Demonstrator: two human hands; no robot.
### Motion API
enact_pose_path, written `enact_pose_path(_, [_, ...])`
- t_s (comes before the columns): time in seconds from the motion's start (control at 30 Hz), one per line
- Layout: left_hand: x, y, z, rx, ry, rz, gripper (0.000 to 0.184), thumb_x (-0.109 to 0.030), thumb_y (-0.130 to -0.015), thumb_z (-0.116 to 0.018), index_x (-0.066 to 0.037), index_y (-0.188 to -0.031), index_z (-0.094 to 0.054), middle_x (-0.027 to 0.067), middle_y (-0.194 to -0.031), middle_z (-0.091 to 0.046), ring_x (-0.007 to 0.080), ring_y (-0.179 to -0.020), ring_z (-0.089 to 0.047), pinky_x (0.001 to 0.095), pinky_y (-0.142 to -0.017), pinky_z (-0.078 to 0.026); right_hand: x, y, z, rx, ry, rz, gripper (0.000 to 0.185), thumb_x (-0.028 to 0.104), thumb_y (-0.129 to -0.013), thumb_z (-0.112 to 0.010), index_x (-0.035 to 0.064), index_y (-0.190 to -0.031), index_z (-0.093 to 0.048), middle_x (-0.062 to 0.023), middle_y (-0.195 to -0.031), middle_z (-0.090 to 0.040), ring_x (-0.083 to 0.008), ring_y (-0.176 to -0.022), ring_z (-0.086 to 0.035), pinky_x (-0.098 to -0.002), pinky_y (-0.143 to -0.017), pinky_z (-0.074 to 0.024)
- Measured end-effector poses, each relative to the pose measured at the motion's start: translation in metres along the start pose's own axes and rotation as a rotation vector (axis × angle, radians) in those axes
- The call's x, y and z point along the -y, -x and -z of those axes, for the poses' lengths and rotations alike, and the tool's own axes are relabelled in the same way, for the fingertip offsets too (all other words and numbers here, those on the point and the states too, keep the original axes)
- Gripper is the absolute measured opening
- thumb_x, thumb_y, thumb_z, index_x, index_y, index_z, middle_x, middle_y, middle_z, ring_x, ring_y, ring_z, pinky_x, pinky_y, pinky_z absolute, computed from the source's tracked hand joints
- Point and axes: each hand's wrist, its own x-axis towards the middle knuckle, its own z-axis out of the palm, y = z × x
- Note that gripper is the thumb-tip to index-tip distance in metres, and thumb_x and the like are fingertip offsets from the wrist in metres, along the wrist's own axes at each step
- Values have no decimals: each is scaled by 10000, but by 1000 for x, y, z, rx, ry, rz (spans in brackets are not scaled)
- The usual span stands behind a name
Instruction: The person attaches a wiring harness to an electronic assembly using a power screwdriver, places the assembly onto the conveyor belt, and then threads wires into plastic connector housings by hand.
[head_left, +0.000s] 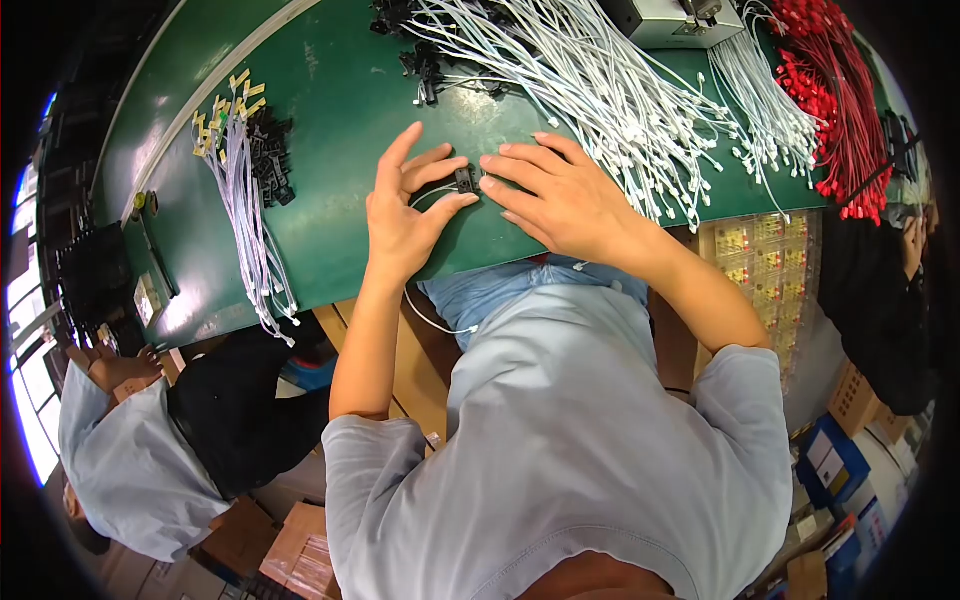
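Over the near part of the green table, my left hand (412, 205) pinches a small black plastic part (464, 181) between its thumb and fingers. A thin white cable (436, 325) runs from this part behind the left hand and hangs below the table edge, with a small white connector at its end. My right hand (562, 196) is just right of the black part, palm down, fingers stretched and slightly apart. Its fingertips are very close to the part; whether they touch it I cannot tell. Nothing shows in the right hand.
Loose white cables (610, 90) spread behind my right hand, near black parts (425, 70). Bundled cables with yellowish tags (240, 190) and black pieces (270, 155) lie left. Red cables (840, 110) and a grey metal box (675, 22) stand right. People sit on both sides.
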Motion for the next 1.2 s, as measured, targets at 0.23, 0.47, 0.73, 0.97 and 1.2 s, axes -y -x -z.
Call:
enact_pose_path(0.23, [-3, -1, 2, 46, -165, -54, 770, -28, -686, -767, -55, -1337, -357, 110, -1037, -675, 245, -1084, -599, 346, -932, -459, 4, -11, 5, -1, -42, 24, 399, 171, -758, -677, 79, -1136, -590, -62, -1240, -542, -233, -1170, -480, -424, -1020, -327])
enact_pose_path(0.47, [3, -2, 1, 33, -152, -59, 811, -24, -659, -785, -61, -1332, -335, 130, -1014, -676, 254, -1040, -624, 330, -883, -492, 2, -4, 7, 47, 0, -64, 420, 175, -754, -679, 48, -1144, -586, -49, -1257, -539, -211, -1179, -474, -407, -1024, -324])
enact_pose_path(0.73, [-2, -4, 1, 42, -197, -101, 772, -6, -674, -770, -45, -1316, -342, 119, -984, -684, 255, -1049, -620, 328, -884, -495, -1, -1, 1, -12, -18, -24, 414, 181, -743, -688, 55, -1128, -604, -30, -1258, -543, -191, -1176, -479, -400, -1027, -324])
enact_pose_path(0.97, [-18, -11, 4, 144, -385, -217, 792, -1, -681, -751, -47, -1353, -334, 122, -955, -679, 288, -961, -632, 363, -841, -481, -1, 0, 0, -14, -21, -24, 443, 181, -737, -694, 50, -1147, -591, -35, -1259, -543, -193, -1166, -489, -398, -1022, -330])
enact_pose_path(1.2, [-42, -29, 2, 349, -545, -262, 776, 72, -675, -651, -32, -1375, -331, 134, -882, -651, 322, -836, -607, 383, -783, -463, 3, -4, 1, -21, 15, -36, 478, 161, -737, -687, 160, -1201, -572, -32, -1172, -560, -195, -1130, -509, -416, -1003, -348])
